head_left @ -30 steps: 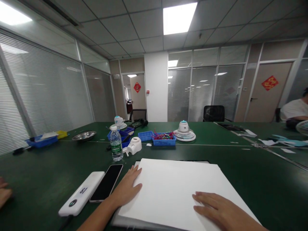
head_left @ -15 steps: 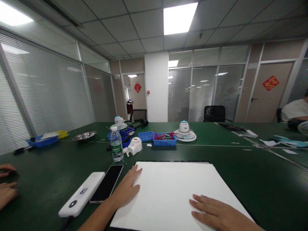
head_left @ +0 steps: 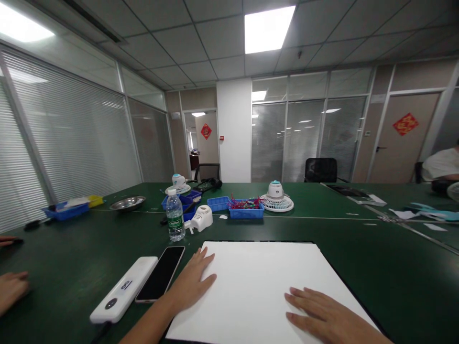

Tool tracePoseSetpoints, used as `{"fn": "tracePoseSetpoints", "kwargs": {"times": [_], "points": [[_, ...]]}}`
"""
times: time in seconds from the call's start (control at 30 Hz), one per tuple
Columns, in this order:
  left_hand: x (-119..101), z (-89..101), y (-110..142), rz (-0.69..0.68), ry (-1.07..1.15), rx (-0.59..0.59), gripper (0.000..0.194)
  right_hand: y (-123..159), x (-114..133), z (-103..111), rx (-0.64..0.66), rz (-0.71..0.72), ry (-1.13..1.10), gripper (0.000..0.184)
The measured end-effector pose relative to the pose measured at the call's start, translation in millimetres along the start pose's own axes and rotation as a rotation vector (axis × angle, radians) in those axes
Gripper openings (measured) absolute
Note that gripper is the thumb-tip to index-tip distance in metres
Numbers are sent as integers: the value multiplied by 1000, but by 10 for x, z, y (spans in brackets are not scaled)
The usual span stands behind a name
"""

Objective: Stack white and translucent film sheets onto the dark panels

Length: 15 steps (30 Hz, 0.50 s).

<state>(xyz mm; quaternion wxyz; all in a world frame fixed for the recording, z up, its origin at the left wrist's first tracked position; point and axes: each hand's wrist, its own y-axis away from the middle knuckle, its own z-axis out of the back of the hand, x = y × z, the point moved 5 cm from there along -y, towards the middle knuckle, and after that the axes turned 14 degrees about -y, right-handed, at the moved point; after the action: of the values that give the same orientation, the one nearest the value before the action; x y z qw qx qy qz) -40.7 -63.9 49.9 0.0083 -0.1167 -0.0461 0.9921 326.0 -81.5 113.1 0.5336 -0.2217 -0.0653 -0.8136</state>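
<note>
Head: sheet (head_left: 254, 286) beneath right hand (head_left: 324, 313)

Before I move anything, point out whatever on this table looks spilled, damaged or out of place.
Nothing plainly looks spilled or damaged. The white sheet looks flat beneath the left hand and the right hand. Slightly untidy: red wires poke above the blue tray's rim, and a loose white scrap lies near it.

Left hand (head_left: 191, 283): lying palm-down, fingers pointing forward, thumb angling inward
Right hand (head_left: 321, 311): lying palm-down, fingers pointing leftward
</note>
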Motion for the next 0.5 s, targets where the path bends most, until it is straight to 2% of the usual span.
{"fn": "tracePoseSetpoints", "kwargs": {"times": [0.23,0.37,0.5], "points": [[-2,-13,4,-10,-9,-7,64,35,-182,-60,7,-57,-41,56],[8,-19,-2,-16,8,-26,63,56,-225,-76,-30,-42,-87,55],[38,-32,-27,-24,39,-53,59,65,-160,-3,-85,41,-127,57]]}}
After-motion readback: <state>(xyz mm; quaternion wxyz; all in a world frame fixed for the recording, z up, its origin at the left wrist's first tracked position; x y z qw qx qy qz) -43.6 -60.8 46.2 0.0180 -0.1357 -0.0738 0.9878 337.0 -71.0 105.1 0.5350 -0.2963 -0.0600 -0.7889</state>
